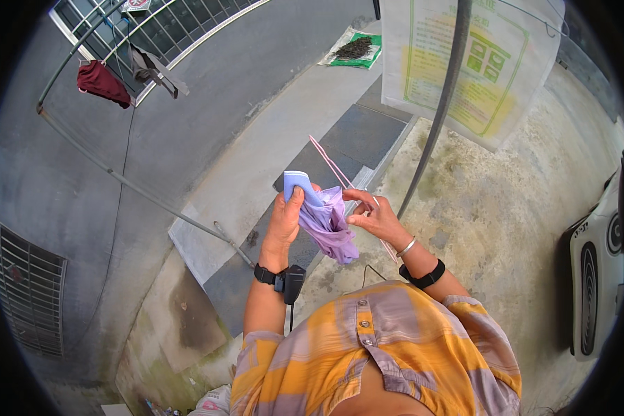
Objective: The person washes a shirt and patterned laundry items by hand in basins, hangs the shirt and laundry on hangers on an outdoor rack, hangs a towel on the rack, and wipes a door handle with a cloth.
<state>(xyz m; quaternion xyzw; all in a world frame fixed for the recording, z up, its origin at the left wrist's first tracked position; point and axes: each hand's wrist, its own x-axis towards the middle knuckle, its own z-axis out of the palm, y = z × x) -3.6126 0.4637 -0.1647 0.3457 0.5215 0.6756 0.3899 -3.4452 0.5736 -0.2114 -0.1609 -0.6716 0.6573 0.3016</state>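
My left hand [284, 220] is closed on a purple garment [333, 229], its thumb pressing on a smooth light-blue band [299, 182] at the top. The soft cloth hangs bunched below the fingers. Beside it, my right hand [380, 218] has its fingers curled around a thin pink clothes hanger [329, 163]. One end of the hanger sticks out past the garment, and more of it shows under my right wrist. Part of the hanger is hidden by the hand and cloth. My right thumb is close to the garment's edge; whether it touches cannot be made out.
A bent metal rail [145, 187] runs along the left, with a dark red cloth [104, 83] and a grey cloth [152, 69] hanging by the barred window. A curved pole [442, 104] and a large white printed sheet [409, 48] stand ahead. A white car [600, 277] is at right.
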